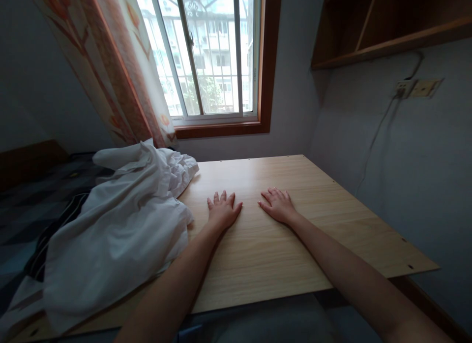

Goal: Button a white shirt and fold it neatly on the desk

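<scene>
Both of my hands rest palm down on a light wooden tabletop [254, 264]. My left hand [222, 209] has its fingers spread and holds nothing. A short gap to its right, my right hand [277, 204] lies with fingers apart, also holding nothing. To the left of my left hand, a crumpled white cloth [125, 230] is heaped over the table's left side. It lies apart from my left hand, and my left forearm passes close by its lower right edge.
Left of the table is a bed with a dark checked cover [22, 220]. A window [214, 62] and a flowered curtain [110, 62] are behind. On the right wall hang a wooden shelf [391, 35] and a socket [404, 88] with a dangling cord [374, 136].
</scene>
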The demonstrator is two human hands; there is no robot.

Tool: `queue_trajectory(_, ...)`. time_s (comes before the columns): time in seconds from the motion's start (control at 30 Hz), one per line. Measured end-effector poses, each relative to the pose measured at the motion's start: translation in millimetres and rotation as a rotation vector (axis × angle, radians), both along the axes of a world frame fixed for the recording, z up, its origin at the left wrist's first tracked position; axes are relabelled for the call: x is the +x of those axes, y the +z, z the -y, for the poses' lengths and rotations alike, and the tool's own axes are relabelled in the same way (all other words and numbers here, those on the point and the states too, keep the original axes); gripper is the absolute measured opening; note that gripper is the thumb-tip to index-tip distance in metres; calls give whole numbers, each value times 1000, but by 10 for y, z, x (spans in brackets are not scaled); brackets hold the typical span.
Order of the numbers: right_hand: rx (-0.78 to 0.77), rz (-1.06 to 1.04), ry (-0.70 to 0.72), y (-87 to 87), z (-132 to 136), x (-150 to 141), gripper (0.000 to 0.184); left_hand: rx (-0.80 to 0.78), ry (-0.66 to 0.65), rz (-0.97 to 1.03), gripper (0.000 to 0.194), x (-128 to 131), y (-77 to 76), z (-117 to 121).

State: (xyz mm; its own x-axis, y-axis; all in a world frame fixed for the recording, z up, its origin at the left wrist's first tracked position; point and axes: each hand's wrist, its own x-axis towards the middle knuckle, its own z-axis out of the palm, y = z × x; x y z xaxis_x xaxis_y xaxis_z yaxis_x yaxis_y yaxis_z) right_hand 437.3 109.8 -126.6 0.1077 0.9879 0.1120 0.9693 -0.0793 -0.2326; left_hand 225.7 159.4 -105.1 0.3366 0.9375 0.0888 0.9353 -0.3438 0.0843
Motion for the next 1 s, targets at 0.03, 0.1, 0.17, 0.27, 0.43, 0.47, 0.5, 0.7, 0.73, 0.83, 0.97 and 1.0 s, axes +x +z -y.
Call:
queue_trajectory(0.03,-1,-1,-1,2,1,1,59,0,-1,2,64,-2,0,-2)
queue_trajectory(0.1,-2,-2,1,5,2,4,59,10,-3,3,62,-8,-3,0)
queue_trajectory(0.17,-1,-1,6,6,3,10,58,34,-14,6,59,-16,0,19)
queue_trajectory(0.27,-4,-2,11,-2,2,26,58,128,-62,13,53,-40,62,90)
queue_trajectory(0.43,-1,-6,24,-27,-2,53,56,427,-72,83,48,-199,484,159)
queue_trajectory(0.47,1,-6,28,-29,-1,57,56,477,-34,105,48,-276,609,126)
queue_trajectory(0.5,3,-8,30,-30,2,61,55,522,24,124,49,-376,736,71)
queue_trajectory(0.7,22,-11,43,-12,17,64,53,499,540,227,92,-1341,1192,-512)
queue_trajectory(0.73,22,-12,43,-12,16,63,53,480,564,257,92,-1495,1199,-582)
queue_trajectory(0.83,25,-15,46,-16,12,64,53,451,528,187,68,-1788,1178,-640)
queue_trajectory(0.97,33,-14,50,-27,8,70,53,462,427,9,39,-1782,1221,-484)
queue_trajectory(1.0,32,-15,48,-29,7,72,53,485,418,4,39,-1747,1254,-436)
